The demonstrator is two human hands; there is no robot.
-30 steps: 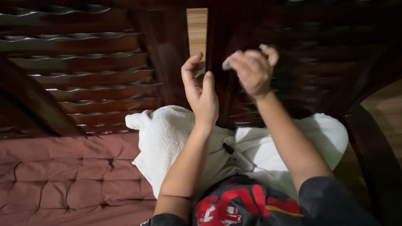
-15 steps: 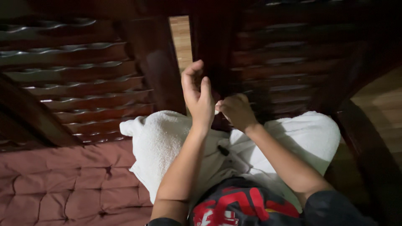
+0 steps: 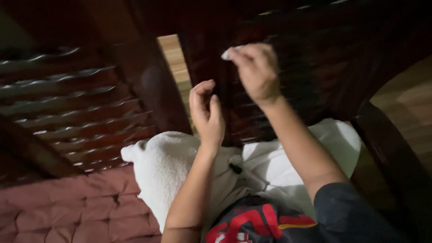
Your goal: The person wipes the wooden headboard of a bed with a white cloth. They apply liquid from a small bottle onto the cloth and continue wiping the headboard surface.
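My right hand (image 3: 256, 69) is raised in front of dark carved wooden furniture (image 3: 279, 31), pinching a small white wad (image 3: 227, 53) between its fingertips. My left hand (image 3: 206, 112) hovers lower and to the left, fingers curled and apart, holding nothing. Both forearms rise from my lap, where a white towel (image 3: 166, 166) lies over white cloth (image 3: 333, 139).
A dark slatted wooden panel (image 3: 76, 117) runs along the left. A reddish tufted cushion (image 3: 67, 207) lies at lower left. A strip of light wooden floor (image 3: 173, 63) shows between the furniture parts, and more floor (image 3: 409, 103) at right beyond a dark curved wooden arm (image 3: 387, 153).
My right hand rose from beside the left hand up to the dark wood, carrying the white wad. The left hand stayed about where it was, fingers slightly more curled.
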